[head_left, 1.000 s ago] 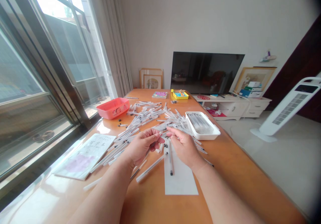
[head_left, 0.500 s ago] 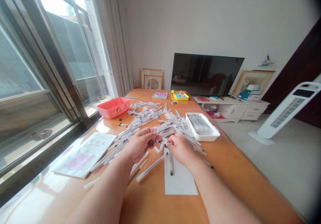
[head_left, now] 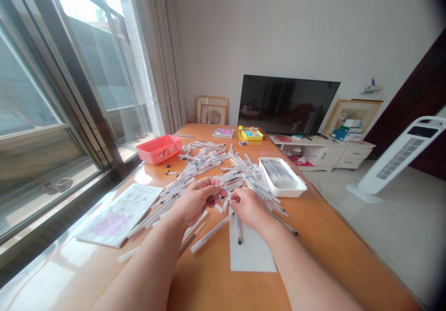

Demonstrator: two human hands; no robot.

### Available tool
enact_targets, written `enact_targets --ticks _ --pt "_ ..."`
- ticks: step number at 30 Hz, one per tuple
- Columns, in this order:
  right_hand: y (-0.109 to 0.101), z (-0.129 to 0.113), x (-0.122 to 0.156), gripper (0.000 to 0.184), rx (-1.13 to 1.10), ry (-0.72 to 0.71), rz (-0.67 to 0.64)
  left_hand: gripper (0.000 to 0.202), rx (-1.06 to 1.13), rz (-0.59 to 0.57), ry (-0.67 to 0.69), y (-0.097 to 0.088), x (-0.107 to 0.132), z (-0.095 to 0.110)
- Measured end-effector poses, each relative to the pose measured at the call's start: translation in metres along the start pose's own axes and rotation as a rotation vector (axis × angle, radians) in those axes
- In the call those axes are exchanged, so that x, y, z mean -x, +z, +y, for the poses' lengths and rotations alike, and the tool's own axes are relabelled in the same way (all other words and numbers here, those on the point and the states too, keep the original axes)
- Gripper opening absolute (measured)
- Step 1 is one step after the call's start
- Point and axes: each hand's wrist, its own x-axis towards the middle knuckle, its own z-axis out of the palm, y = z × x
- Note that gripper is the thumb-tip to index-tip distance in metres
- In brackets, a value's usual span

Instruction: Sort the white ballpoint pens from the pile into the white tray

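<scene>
My left hand (head_left: 202, 197) is closed in a pinch above the pile, with a pen partly hidden in its fingers; a pale tip shows at the fingertips and a dark length below them. Close beside it, my right hand (head_left: 249, 204) is also pinched, thumb against forefinger, and what it holds is too small to make out. Under the right hand lies a white sheet of paper (head_left: 252, 255), with a black-ended clear pen (head_left: 239, 230) on it. Loose white and clear pen barrels (head_left: 209, 232) are heaped around and beyond both hands.
A white tray (head_left: 287, 191) holding several pens stands at the right, a red basket (head_left: 158, 153) at the far left. A notebook (head_left: 118, 218) lies left of my arm. Farther back are a yellow box (head_left: 252, 135) and a colourful booklet (head_left: 223, 133) on the wooden table (head_left: 209, 283).
My right hand's fingers have curled in slightly and shifted a little beside the left hand. The left hand keeps its pinch. The whole view has moved very slightly.
</scene>
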Motion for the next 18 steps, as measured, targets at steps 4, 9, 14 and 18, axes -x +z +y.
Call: enact_targets --ticks 4,9,14,18 --pt "-0.013 -0.004 -0.001 0.010 -0.508 0.149 0.025 0.020 -0.022 -0.023 -0.012 0.001 0.002 0.003" --pt "-0.032 -0.013 0.003 0.019 -0.873 0.189 0.046 0.024 -0.088 -0.085 -0.041 0.001 0.003 0.004" --pt "-0.039 -0.018 0.006 0.020 -0.888 0.148 0.025 0.023 -0.143 -0.126 -0.056 0.005 0.006 0.003" --pt "-0.040 -0.019 0.007 0.019 -0.843 0.116 0.007 0.022 -0.159 -0.129 -0.068 0.009 0.008 0.004"
